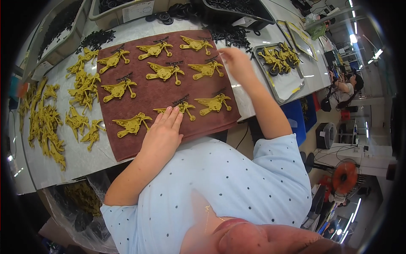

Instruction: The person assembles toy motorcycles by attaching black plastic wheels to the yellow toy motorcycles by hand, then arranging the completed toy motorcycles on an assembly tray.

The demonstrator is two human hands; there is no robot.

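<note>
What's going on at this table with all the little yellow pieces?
A person sits at a white table with yellow toy motorbike frames laid in rows on a brown cloth. The left hand rests flat on the cloth, fingers on one frame. The right hand reaches toward a heap of black parts. Loose yellow pieces lie left; a metal tray holds finished ones.

A short-sleeved top (228, 178) of pale blue fabric is worn, sprinkled all over with small dark dots. The sleeves are cut loose and end above the elbows, so both forearms are left bare. No gloves, rings, watch or bracelet are seen on the left hand (163, 131) or the right hand (237, 63).
</note>
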